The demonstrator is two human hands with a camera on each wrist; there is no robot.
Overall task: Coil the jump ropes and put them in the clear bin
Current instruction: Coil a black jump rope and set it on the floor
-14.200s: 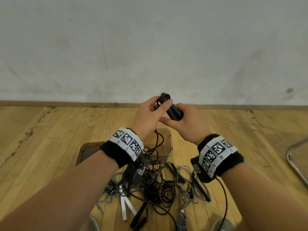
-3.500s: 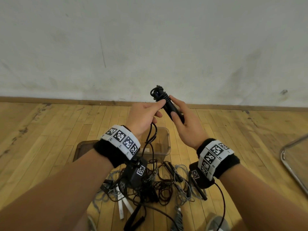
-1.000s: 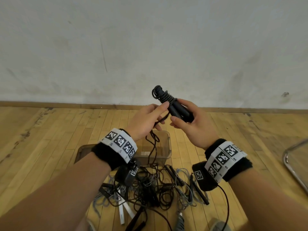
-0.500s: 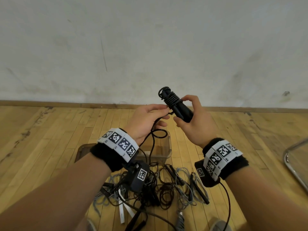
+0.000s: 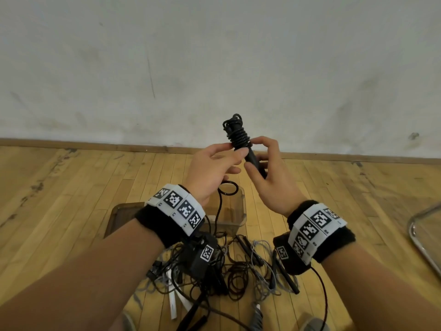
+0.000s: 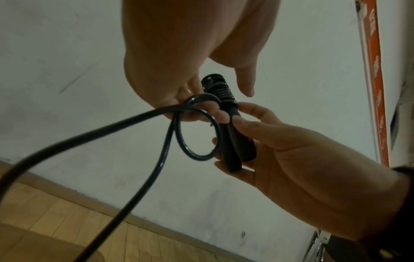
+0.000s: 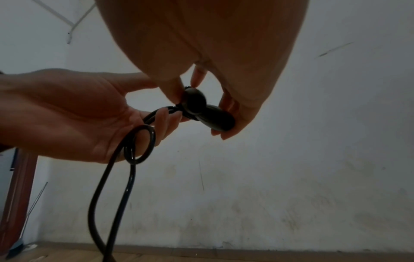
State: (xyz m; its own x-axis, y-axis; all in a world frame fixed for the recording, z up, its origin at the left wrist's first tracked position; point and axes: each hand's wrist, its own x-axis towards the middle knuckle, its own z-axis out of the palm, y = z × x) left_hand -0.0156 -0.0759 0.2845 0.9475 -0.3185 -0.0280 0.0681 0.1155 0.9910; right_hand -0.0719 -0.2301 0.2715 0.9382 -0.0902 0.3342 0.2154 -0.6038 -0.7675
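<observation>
Change: Since half a second ago, the left hand (image 5: pixel 216 169) has risen to the wound section of the black jump rope (image 5: pixel 238 137), its fingertips now against the coils; the small loop of cord (image 5: pixel 228 188) below it hangs lower, over the bin.
Right fingers: The right hand (image 5: pixel 272 177) grips the paired black handles (image 6: pixel 237 141) of the jump rope, thumb on one side, fingers curled round the other, index finger lifted toward the coils.
Left fingers: Thumb and fingers pinch the cord where it leaves the wraps; the free cord runs across the palm and forms a loop just below the fingers.
Rope: Held upright and tilted slightly left, at chest height before the wall (image 5: pixel 214 56), several turns wound tight round the handle tops.
Wrists: Both hands meet at the handles, palms facing each other, forearms converging; each wrist wears a black band with white marker tags (image 5: pixel 177 206).
Bin: The clear bin (image 5: pixel 241 211) stands on the wooden floor (image 5: pixel 59 199) directly below the hands.
Floor: A tangle of black and grey ropes (image 5: pixel 238 271) lies just in front of the bin.
</observation>
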